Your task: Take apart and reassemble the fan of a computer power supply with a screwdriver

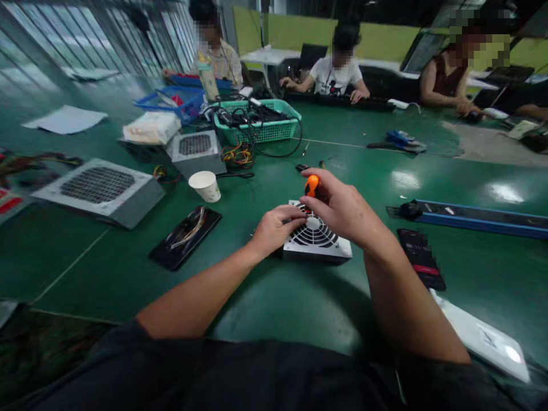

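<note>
A metal power supply unit (340,249) with a round fan grille lies on the green table in front of me. My right hand (338,200) is closed round the orange and black handle of a screwdriver (312,184), held over the far part of the unit. The screwdriver's tip is hidden behind my fingers. My left hand (276,228) rests at the unit's left side, its thumb and fingertips pinched together by the grille. Whether something small sits between those fingertips cannot be made out.
To the left are a black tray (186,237), a paper cup (204,186) and more power supplies (98,185). A green basket (257,134) of cables stands behind. On the right lie a blue-edged strip (475,218), a dark pouch (422,257) and a white object (483,334). People sit across.
</note>
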`<state>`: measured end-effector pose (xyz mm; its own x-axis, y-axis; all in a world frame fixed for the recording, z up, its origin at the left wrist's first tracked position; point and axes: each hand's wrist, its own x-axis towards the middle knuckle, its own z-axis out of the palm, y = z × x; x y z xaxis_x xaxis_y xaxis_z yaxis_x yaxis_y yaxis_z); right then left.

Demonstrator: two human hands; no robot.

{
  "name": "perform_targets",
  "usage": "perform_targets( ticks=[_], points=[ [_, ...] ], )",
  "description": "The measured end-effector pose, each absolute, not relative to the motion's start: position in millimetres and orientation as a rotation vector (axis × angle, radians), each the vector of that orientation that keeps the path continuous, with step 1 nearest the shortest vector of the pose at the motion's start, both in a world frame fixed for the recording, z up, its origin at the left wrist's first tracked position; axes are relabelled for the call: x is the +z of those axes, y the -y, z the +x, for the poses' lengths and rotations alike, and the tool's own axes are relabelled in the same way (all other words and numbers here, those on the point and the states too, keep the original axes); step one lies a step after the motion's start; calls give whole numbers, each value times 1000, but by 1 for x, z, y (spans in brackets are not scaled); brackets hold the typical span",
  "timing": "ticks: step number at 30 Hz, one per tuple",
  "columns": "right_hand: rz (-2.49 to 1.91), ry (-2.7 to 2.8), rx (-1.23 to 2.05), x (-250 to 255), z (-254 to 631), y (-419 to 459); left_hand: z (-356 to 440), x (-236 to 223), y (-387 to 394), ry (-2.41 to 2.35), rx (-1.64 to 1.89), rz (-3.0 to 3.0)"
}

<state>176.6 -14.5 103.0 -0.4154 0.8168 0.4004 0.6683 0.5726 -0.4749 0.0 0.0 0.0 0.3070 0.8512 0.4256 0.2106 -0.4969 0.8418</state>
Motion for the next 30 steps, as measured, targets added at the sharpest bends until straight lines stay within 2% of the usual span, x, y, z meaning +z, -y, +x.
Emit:
perform_targets(
  ticks=[11,16,23,30],
  points=[
    [-1132,2233,307,103,173,17,0,1,1,-935,1207,1879],
    [-1158,2080,327,107,184,16,0,-2,2,-956,1260,1895],
    [-1344,1974,114,122,209,17,-1,-4,0,-933,1269,2002],
    [-1384,2064,60,123,206,20,-2,-4,-1,-941,1235,2042]
  ],
)
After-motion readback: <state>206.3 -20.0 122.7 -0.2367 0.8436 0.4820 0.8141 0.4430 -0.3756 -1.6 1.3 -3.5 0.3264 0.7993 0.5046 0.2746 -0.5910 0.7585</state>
